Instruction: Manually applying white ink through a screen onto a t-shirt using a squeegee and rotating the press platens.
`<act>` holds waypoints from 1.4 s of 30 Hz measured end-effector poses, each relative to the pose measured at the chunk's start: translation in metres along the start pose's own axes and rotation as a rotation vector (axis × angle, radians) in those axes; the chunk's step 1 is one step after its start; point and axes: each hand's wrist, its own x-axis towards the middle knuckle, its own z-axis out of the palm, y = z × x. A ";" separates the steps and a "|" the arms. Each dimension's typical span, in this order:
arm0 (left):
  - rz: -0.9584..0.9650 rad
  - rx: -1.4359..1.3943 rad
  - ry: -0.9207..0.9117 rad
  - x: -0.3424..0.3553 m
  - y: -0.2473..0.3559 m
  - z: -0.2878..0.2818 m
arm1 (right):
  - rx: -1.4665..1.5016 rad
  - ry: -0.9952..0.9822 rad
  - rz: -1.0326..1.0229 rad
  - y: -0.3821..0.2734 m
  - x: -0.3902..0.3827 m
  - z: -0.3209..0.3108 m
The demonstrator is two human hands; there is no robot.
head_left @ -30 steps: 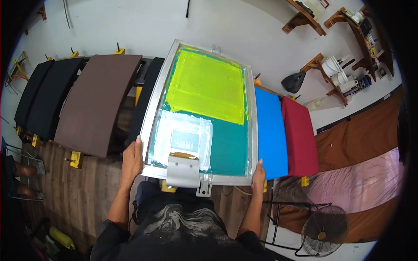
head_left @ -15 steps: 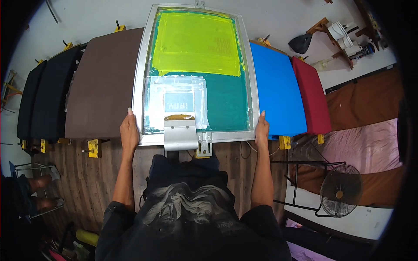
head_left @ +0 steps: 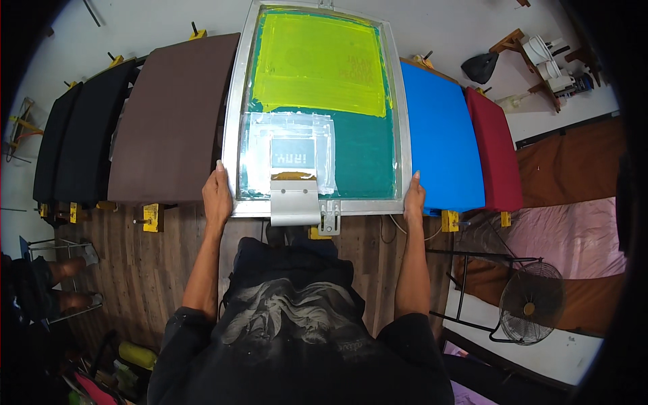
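Note:
A metal-framed printing screen (head_left: 371, 206) lies in front of me over the row of boards. Its teal mesh (head_left: 364, 158) carries a bright yellow-green rectangle (head_left: 317, 61) on the far part and a pale taped patch with a small window at the near left. A squeegee (head_left: 295, 204) with a grey metal holder rests over the near rail, brown ink along its blade. My left hand (head_left: 217, 196) grips the left rail near its front corner, and my right hand (head_left: 415, 196) grips the right rail likewise. Both thumbs lie along the outer sides; most fingers are hidden underneath.
Brown (head_left: 169, 121) and black fabric-covered boards (head_left: 94, 135) stand left, blue (head_left: 442, 135) and red boards (head_left: 496, 148) right, with yellow clamps (head_left: 153, 218) at their ends. A floor fan (head_left: 531, 304) is at lower right. Another person's legs (head_left: 67, 270) show at left.
The whole view has shifted, so screen, boards and hands sit slightly higher and farther right in the picture. Both hands keep their grip on the frame, and the squeegee stays at the near rail.

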 end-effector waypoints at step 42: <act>-0.046 0.076 0.016 0.011 -0.028 0.028 | -0.075 -0.011 -0.036 0.041 0.008 0.012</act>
